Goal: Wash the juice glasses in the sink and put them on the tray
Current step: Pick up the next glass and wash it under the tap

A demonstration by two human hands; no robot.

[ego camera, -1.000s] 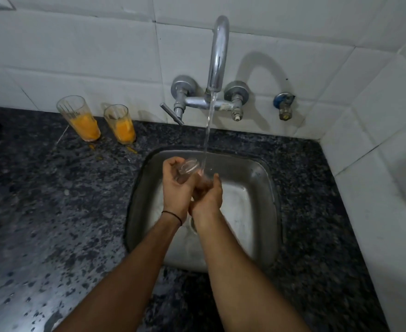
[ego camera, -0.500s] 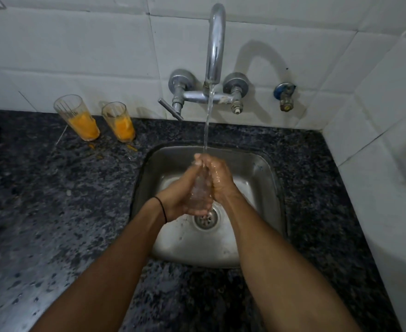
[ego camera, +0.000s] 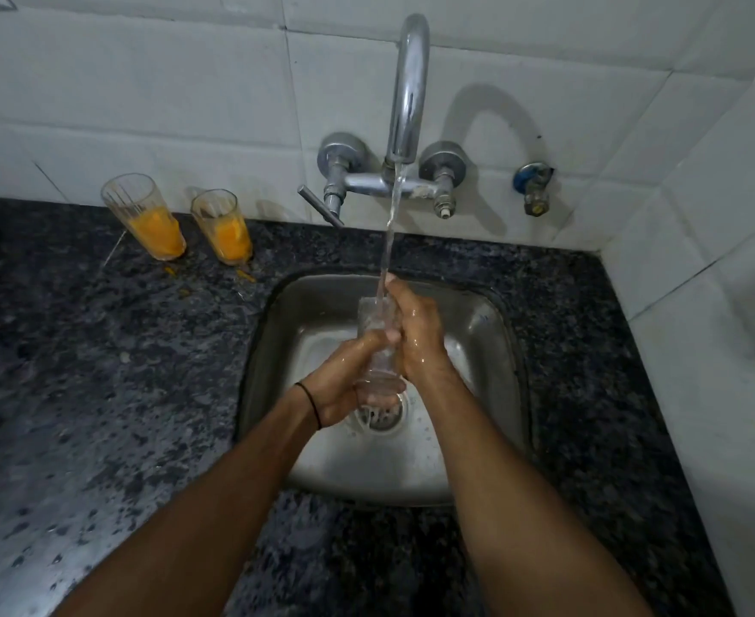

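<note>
A clear juice glass (ego camera: 378,331) stands upright over the steel sink (ego camera: 491,331), under the running water from the tap (ego camera: 407,91). My left hand (ego camera: 344,380) grips its lower part from the left and under the base. My right hand (ego camera: 416,331) wraps its right side, fingers up near the rim. Both hands are wet. Two more glasses with orange juice dregs, one at the left (ego camera: 144,216) and one to its right (ego camera: 222,227), stand on the counter by the wall. No tray is in view.
Dark speckled granite counter (ego camera: 99,394) surrounds the sink, with orange spills near the glasses. White tiled walls close off the back and right. A small blue-handled valve (ego camera: 533,189) sticks out of the wall right of the tap. The drain (ego camera: 380,416) lies below the hands.
The glass has turned from tilted to upright under the stream. My right hand has slid up along its side while my left hand has dropped towards the base.
</note>
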